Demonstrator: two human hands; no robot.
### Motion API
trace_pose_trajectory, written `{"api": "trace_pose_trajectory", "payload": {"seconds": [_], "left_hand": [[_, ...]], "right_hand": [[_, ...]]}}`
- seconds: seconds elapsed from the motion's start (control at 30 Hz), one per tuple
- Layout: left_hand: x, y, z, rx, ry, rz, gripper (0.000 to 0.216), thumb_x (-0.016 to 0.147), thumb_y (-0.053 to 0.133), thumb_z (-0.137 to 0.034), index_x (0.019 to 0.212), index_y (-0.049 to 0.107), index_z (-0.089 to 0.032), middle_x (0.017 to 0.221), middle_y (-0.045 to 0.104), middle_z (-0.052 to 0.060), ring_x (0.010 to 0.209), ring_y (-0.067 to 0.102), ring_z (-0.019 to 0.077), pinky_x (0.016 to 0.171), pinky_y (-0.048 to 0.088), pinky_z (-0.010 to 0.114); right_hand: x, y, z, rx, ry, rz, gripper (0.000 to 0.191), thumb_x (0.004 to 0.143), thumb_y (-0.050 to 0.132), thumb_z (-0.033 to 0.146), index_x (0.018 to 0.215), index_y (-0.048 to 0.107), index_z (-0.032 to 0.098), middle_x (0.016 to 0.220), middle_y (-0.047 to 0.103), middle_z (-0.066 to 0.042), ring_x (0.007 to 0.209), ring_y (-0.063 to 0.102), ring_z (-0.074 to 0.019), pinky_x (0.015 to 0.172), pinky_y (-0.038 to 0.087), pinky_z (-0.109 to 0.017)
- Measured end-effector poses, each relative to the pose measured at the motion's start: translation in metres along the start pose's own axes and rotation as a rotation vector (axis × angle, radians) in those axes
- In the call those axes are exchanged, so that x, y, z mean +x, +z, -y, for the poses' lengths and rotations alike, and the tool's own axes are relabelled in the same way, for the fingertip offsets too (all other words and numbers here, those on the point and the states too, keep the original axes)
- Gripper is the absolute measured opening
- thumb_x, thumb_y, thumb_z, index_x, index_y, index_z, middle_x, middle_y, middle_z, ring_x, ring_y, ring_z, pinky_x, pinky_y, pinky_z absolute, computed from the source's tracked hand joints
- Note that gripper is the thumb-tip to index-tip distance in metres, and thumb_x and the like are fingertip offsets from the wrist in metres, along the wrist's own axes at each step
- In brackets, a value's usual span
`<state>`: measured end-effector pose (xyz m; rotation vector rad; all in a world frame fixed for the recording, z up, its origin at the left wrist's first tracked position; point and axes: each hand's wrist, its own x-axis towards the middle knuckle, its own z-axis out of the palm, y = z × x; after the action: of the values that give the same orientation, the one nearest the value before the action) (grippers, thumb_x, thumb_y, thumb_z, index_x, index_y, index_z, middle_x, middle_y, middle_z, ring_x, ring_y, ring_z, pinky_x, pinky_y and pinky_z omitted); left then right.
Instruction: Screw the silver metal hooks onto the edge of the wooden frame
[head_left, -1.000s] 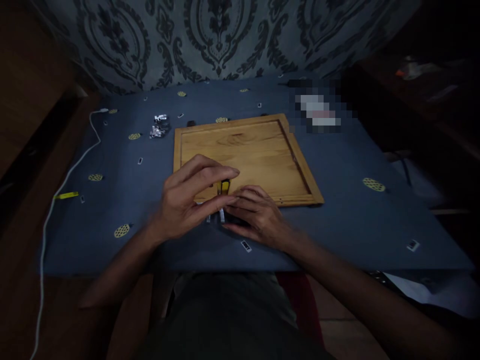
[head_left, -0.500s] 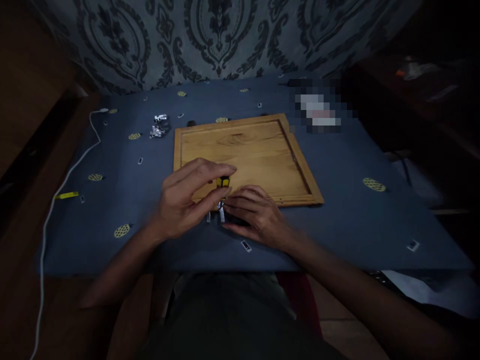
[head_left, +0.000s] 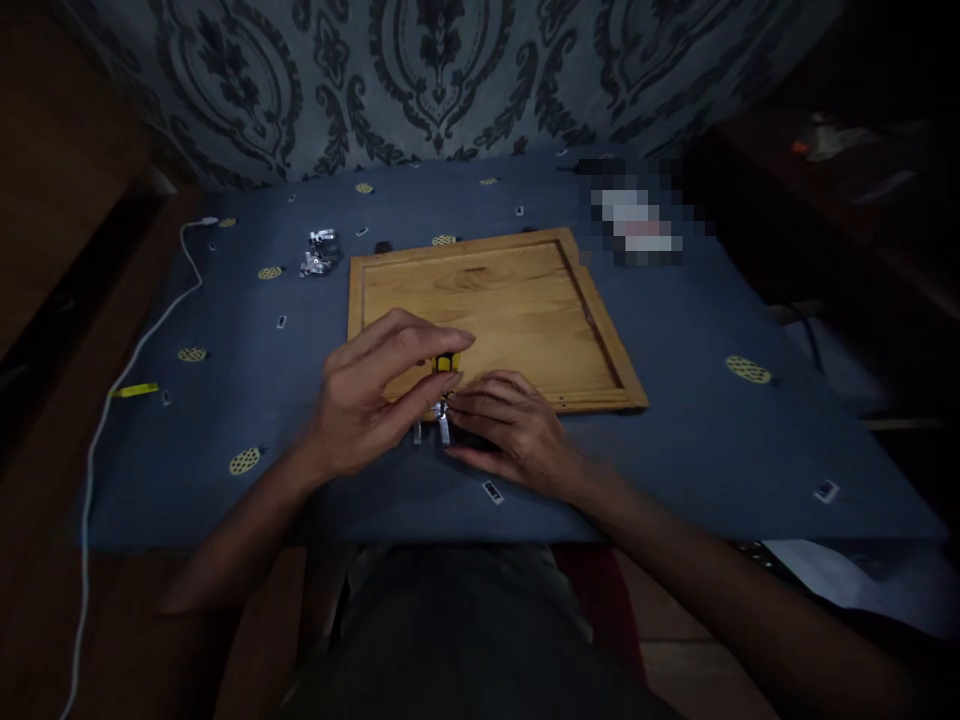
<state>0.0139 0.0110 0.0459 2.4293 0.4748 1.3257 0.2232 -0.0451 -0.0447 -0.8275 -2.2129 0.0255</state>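
My left hand (head_left: pixel 375 395) is closed with thumb and fingers around the yellow and black handle of a screwdriver (head_left: pixel 446 363). The handle stands roughly upright over the near edge of a framed wooden panel (head_left: pixel 480 310). Below it, a shiny metal hinge (head_left: pixel 442 425) sits at that edge, its arm sticking out toward me. My right hand (head_left: pixel 517 430) lies low beside the hinge, fingertips gathered against it and thumb near the tablecloth. The screwdriver's tip is hidden by my fingers.
More metal hinges (head_left: pixel 319 255) lie left of the panel's far corner. A white cable (head_left: pixel 142 340) runs down the left side past a small yellow strip (head_left: pixel 135 390). A blurred-out object (head_left: pixel 637 220) is at the back right, on the blue patterned tablecloth (head_left: pixel 675 460).
The yellow and black marks on the screwdriver handle have shifted, so it has turned slightly in my left fingers. My right hand and the panel stay put.
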Motion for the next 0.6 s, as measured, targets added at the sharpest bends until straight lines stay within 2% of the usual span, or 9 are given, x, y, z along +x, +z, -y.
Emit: {"api": "trace_pose_trajectory", "payload": {"seconds": [0.17, 0.27, 0.6], "left_hand": [[-0.001, 0.0022, 0.0016, 0.031, 0.009, -0.029, 0.022, 0.094, 0.074, -0.022, 0.116, 0.071, -0.02, 0.099, 0.074, 0.005, 0.09, 0.069, 0.0151, 0.079, 0.059, 0.027], [-0.0005, 0.0031, 0.0015, 0.013, 0.003, -0.04, 0.019, 0.095, 0.073, -0.018, 0.114, 0.072, -0.019, 0.097, 0.074, 0.005, 0.089, 0.069, 0.0141, 0.078, 0.058, 0.025], [0.0001, 0.0002, 0.0004, -0.02, -0.011, 0.003, 0.021, 0.096, 0.068, -0.014, 0.116, 0.073, -0.02, 0.103, 0.076, 0.005, 0.093, 0.071, 0.0153, 0.083, 0.059, 0.028]], "right_hand": [[-0.0001, 0.0001, -0.0002, 0.004, 0.004, 0.007, 0.026, 0.097, 0.07, 0.036, 0.113, 0.077, 0.017, 0.106, 0.081, -0.01, 0.101, 0.071, -0.0265, 0.094, 0.054, -0.048], [0.0, -0.0002, -0.0001, -0.002, -0.01, 0.001, 0.027, 0.096, 0.071, 0.036, 0.112, 0.076, 0.014, 0.107, 0.081, -0.012, 0.101, 0.071, -0.027, 0.093, 0.055, -0.048], [-0.0012, 0.0003, -0.0004, 0.007, 0.016, 0.028, 0.028, 0.099, 0.067, 0.038, 0.116, 0.076, 0.019, 0.107, 0.081, -0.01, 0.102, 0.071, -0.0267, 0.094, 0.054, -0.049]]}}
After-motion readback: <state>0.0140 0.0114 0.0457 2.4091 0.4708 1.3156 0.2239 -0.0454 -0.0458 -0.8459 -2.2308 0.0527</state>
